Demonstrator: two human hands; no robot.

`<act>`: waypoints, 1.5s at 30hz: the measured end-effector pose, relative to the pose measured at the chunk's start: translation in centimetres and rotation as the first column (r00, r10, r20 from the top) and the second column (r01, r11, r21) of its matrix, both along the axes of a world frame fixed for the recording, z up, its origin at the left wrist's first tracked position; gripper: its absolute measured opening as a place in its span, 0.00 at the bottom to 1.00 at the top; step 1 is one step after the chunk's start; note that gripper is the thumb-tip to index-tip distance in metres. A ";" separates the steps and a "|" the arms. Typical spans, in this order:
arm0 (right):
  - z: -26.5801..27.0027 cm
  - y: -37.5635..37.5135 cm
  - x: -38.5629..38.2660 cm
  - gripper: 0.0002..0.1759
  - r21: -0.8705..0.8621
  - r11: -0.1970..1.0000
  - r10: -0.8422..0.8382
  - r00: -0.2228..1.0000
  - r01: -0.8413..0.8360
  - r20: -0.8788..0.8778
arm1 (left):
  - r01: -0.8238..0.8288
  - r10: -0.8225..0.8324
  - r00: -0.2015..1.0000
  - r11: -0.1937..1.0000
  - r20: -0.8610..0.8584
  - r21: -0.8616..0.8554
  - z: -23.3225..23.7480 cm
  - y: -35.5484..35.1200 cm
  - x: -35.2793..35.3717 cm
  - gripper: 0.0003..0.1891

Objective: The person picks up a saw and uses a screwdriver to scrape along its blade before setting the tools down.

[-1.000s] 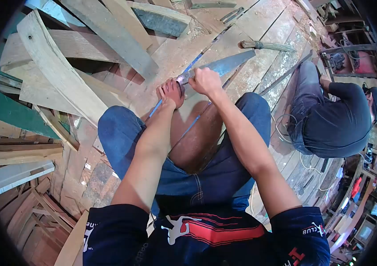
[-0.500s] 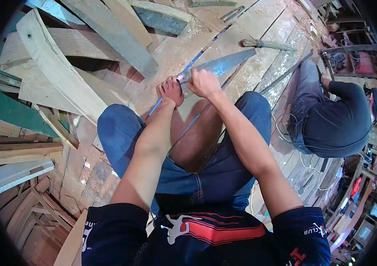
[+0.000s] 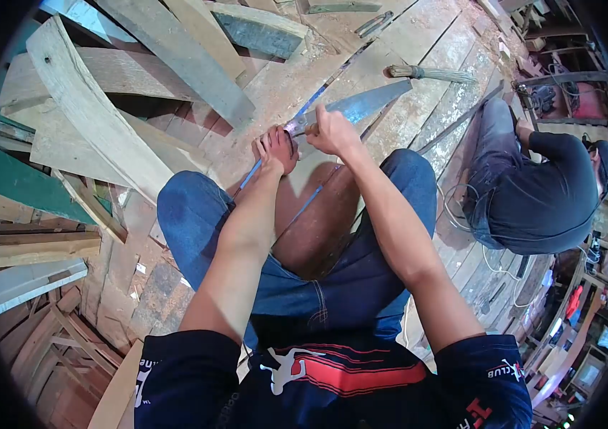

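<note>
A handsaw (image 3: 370, 102) lies with its wide metal blade pointing to the upper right, above the plank floor. My left hand (image 3: 277, 148) is wrapped round the saw's handle end, close to the front of my knees. Just right of it, my right hand (image 3: 334, 134) is closed in a fist beside the heel of the blade. A small thin piece shows under its fingers, too hidden to name. A short brush (image 3: 429, 73) with a bundled handle rests on the floor beyond the blade.
Sawn boards (image 3: 175, 61) and curved timbers (image 3: 93, 107) are piled at the left. At the right a person in dark clothes (image 3: 540, 179) sits bent over, with a pale cable (image 3: 501, 268) nearby. Cluttered shelves (image 3: 569, 79) stand behind. Gaps run between the floor planks.
My right hand has shifted slightly, its thumb side now raised higher over the saw. The left hand and the saw stay nearly in place.
</note>
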State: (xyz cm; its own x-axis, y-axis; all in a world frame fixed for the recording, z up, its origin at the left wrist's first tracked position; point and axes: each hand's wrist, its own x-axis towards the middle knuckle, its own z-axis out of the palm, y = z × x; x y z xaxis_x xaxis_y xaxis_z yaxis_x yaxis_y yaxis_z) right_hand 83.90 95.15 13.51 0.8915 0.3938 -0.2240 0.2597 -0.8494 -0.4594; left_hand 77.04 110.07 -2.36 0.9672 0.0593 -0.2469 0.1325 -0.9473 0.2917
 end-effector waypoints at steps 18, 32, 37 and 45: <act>-0.9 0.1 0.5 0.27 -0.093 0.996 0.009 1.000 -0.009 -0.010 | -0.010 0.006 0.995 0.999 -0.105 -0.038 1.5 -0.1 0.2 0.53; -1.1 -0.3 0.4 0.24 -0.030 0.998 0.049 0.997 -0.051 -0.053 | -0.013 0.011 0.998 0.999 -0.067 -0.030 -0.3 -0.1 0.2 0.52; 1.1 0.1 0.3 0.24 -0.114 0.993 0.020 0.999 -0.025 -0.045 | -0.007 0.005 0.998 0.999 -0.067 -0.031 0.1 -0.1 0.2 0.54; 1.3 0.5 -0.6 0.25 -0.139 0.988 -0.059 0.997 0.064 0.040 | -0.006 0.005 1.000 0.998 -0.016 -0.062 -1.0 0.0 0.2 0.54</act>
State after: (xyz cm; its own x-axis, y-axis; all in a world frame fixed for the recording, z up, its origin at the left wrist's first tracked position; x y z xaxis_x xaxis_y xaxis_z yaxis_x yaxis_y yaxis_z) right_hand 83.33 95.66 14.79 0.9213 0.3052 -0.2410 0.2195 -0.9196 -0.3259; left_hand 77.21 110.10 -3.34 0.9629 0.0486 -0.2656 0.1428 -0.9265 0.3482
